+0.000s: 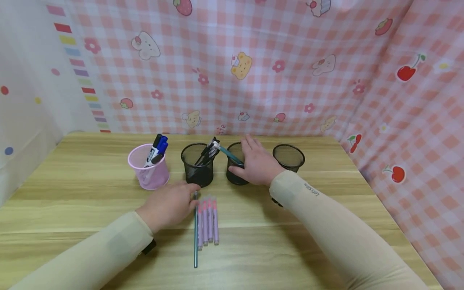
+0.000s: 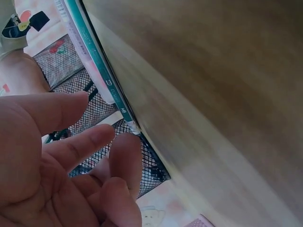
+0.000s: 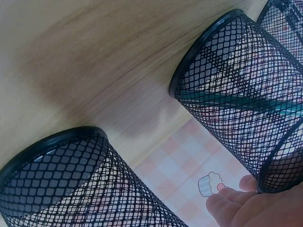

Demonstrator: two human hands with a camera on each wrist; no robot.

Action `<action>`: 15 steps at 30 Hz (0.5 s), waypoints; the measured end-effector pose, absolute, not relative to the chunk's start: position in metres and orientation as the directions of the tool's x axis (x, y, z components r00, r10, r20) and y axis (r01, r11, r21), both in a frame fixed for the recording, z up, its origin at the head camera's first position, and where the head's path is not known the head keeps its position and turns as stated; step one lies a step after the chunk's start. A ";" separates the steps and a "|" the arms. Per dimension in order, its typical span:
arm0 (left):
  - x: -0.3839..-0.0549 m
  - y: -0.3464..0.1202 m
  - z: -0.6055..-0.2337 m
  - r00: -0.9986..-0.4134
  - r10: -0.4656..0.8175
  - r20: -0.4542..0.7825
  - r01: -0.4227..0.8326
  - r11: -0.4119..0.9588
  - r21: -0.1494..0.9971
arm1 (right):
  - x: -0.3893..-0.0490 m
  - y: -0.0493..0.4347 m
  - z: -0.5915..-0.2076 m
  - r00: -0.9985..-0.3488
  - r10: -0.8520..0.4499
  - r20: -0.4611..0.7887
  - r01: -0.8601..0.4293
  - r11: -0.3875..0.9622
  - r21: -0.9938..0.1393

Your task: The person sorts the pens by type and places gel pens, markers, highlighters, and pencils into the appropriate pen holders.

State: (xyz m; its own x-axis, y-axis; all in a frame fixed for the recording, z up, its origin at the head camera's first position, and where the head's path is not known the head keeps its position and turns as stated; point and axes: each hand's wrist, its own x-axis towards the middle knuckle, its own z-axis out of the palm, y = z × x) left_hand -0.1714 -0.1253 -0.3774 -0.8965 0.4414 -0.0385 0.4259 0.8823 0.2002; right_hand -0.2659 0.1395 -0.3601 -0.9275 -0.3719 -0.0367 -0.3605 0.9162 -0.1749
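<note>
The left hand (image 1: 170, 205) hovers low with its thumb and fingers parted and loosely curved around the eraser end of a slim teal wooden pencil (image 1: 195, 237), which lies on the wood-grained worktop (image 1: 250, 249); the left wrist view shows a gap between thumb and forefinger, so nothing is pinched. The right hand (image 1: 257, 161) is spread at the right side of a round black metal-mesh cup (image 1: 237, 179), the third from the left, thumb in front and straight fingers toward the back of its rim. A second teal pencil (image 1: 230, 155) stands tilted in that cup, its eraser end leaning left to the neighbouring cup's pens. Just right of the lying pencil, four lilac pens with pink bands (image 1: 210, 221) lie side by side. Behind them stands another black mesh cup (image 1: 199, 175), holding black pens (image 1: 206, 153) that lean right. Farther left is a pink mesh cup (image 1: 154, 175) with blue-capped and black-capped markers (image 1: 157, 149). Beyond the third cup, partly hidden by the right wrist, stands a fourth cup of black mesh (image 3: 71, 179). Beige sleeves (image 1: 326, 217) cover both arms, and a pink-and-white checked cloth (image 1: 217, 44) printed with cartoon animals, strawberries and flowers hangs behind the worktop.
</note>
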 end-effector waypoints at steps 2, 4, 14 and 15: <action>-0.172 -0.126 -0.378 -0.892 0.450 -0.048 0.433 0.880 0.193 | -0.266 0.139 -0.360 -0.928 -0.372 -0.038 -0.360 0.916 -0.178; -0.173 -0.127 -0.378 -0.887 0.457 -0.062 0.439 0.879 0.187 | -0.266 0.139 -0.360 -0.927 -0.373 -0.040 -0.360 0.915 -0.181; -0.174 -0.128 -0.379 -0.887 0.451 -0.099 0.430 0.885 0.177 | -0.266 0.140 -0.360 -0.925 -0.379 -0.034 -0.368 0.913 -0.177; -0.174 -0.127 -0.379 -0.889 0.447 -0.102 0.426 0.887 0.177 | -0.266 0.140 -0.360 -0.925 -0.379 -0.034 -0.368 0.913 -0.178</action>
